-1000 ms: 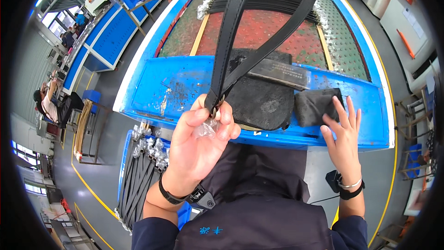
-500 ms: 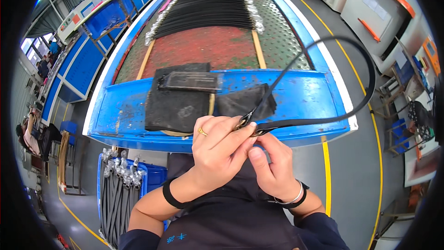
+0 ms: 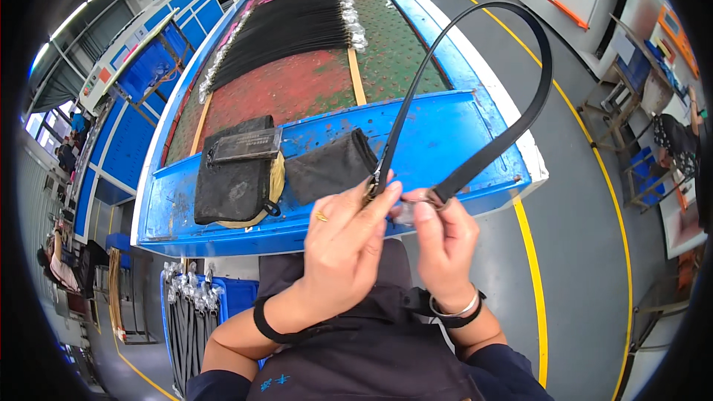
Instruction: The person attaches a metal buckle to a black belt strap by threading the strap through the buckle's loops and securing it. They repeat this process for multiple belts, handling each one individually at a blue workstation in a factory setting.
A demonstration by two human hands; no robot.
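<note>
A long black strap [image 3: 484,159] bends in a tall loop above my hands. My left hand [image 3: 338,252], with a ring on one finger, is closed round one end near its metal fitting [image 3: 370,190]. The other end, which also has metal on it, is pinched in my right hand [image 3: 448,249]. A bit of clear plastic wrap [image 3: 403,214] shows between the hands by the right fingertips. Both ends are held close together, just in front of the blue machine's front edge.
On the blue ledge [image 3: 416,141] lie a dark cloth pad [image 3: 232,197] with a flat clear-covered block [image 3: 245,145], and a folded black cloth [image 3: 330,165]. Behind, many black straps [image 3: 286,26] lie across wooden strips. A blue bin [image 3: 241,295] of wrapped straps stands lower left.
My hands have moved apart a little, and the two strap ends with them. Clear plastic now shows at my right fingertips. The view has shifted, so the machine sits further left.
</note>
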